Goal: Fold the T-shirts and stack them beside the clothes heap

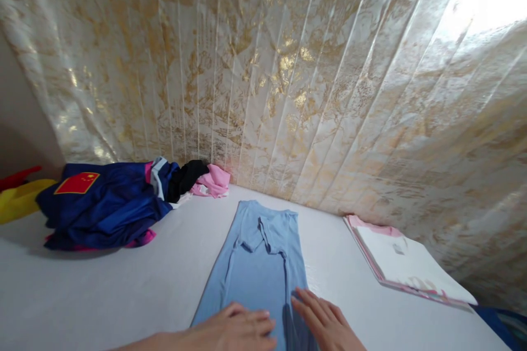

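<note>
A light blue garment (255, 269) lies flat and lengthwise on the white surface in front of me, its sleeves folded in over the body near the far end. My left hand (236, 330) is over its near part, palm down with the fingers stretched out to the right. On the garment's right edge rests my right hand (323, 321), its fingers extended forward and holding nothing. The garment's near end runs out of the bottom of the view. Both wrists are partly cut off by the frame edge.
Crumpled dark blue clothing (111, 208) with a red flag patch lies at the left, beside yellow cloth (24, 200). Black cloth (187, 178) and pink cloth (214, 181) adjoin it. Folded white and pink clothes (411, 263) sit at the right. A shiny gold-patterned curtain (263, 77) hangs behind.
</note>
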### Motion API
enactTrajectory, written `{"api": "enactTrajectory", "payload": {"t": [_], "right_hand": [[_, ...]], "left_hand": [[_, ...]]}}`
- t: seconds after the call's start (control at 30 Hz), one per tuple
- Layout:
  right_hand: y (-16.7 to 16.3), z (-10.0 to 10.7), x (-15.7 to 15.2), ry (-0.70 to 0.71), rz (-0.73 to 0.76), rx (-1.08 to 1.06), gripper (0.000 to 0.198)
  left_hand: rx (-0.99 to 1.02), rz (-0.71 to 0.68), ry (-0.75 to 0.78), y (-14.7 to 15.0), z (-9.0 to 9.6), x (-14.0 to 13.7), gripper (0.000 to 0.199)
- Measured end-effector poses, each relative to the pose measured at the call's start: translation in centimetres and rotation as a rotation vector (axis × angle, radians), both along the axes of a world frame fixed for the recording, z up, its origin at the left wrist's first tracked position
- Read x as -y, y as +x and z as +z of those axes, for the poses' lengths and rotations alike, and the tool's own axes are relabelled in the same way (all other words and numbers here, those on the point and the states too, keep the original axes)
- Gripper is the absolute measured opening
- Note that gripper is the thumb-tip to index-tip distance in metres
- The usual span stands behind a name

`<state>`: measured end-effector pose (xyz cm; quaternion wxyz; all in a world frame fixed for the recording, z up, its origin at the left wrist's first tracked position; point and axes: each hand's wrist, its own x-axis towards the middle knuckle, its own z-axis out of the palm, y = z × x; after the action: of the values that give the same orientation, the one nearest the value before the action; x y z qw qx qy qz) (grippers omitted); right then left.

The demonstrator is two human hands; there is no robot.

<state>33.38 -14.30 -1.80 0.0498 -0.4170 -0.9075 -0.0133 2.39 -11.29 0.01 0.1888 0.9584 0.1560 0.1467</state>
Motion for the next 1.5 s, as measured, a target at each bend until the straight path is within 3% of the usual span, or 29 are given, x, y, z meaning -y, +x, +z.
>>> {"api": "enactTrajectory", "payload": {"t": [0.07,0.13,0.2,0.27,0.37,0.47,0.67,0.8,0.9,1.07,1.17,1.23,1.33,1.5], "right_hand": [[-1.0,2.3,-1.5,-0.081,-0.070,-0.112,0.058],[-2.5,3.5,-3.4,-0.119,-0.138,-0.255,0.051],[-3.9,3.5,-6.0,-0.114,-0.187,-0.387,0.046],[-5.0,2.8,-9.1,-0.062,-0.225,-0.485,0.045],[-5.9,0.9,-13.9,0.039,-0.305,-0.596,0.048],[-6.2,-1.1,-16.8,0.118,-0.401,-0.688,0.047],[-6.7,-3.0,-16.9,0.130,-0.417,-0.745,0.059],[-5.3,-1.6,-17.4,-0.009,-0.420,-0.733,0.049],[-2.0,0.3,-19.1,-0.016,-0.435,-0.705,0.041],[2.7,2.5,-22.9,0.026,-0.428,-0.634,0.047],[2.7,2.2,-24.9,0.001,-0.376,-0.567,0.042],[2.2,1.6,-26.0,-0.011,-0.354,-0.531,0.034],[1.6,0.9,-27.3,-0.010,-0.338,-0.488,0.029],[1.1,1.0,-28.2,0.014,-0.321,-0.426,0.026]], "left_hand": [[0.022,0.186,-0.020,0.7,1.4,-2.3,0.041],[0.024,0.463,-0.027,1.9,2.7,-5.8,0.030],[-0.014,0.687,0.015,3.3,3.3,-10.1,0.026],[-0.034,0.794,0.039,4.8,3.3,-13.9,0.020],[-0.062,0.868,0.059,6.7,2.7,-17.2,0.013],[-0.086,0.892,0.067,7.9,2.3,-17.7,0.009],[-0.150,0.939,0.010,7.9,3.0,-17.4,0.017],[-0.233,0.924,0.004,7.5,3.3,-17.8,0.020],[-0.207,0.875,0.065,7.7,3.7,-17.4,0.028],[-0.089,0.621,0.113,9.8,4.2,-15.2,0.031],[-0.026,0.401,0.049,11.4,2.7,-13.9,0.030],[-0.034,0.321,0.013,12.2,1.3,-13.4,0.042],[-0.091,0.290,-0.006,12.4,-0.3,-13.2,0.057],[-0.108,0.310,-0.014,12.2,-0.8,-12.8,0.056]]}}
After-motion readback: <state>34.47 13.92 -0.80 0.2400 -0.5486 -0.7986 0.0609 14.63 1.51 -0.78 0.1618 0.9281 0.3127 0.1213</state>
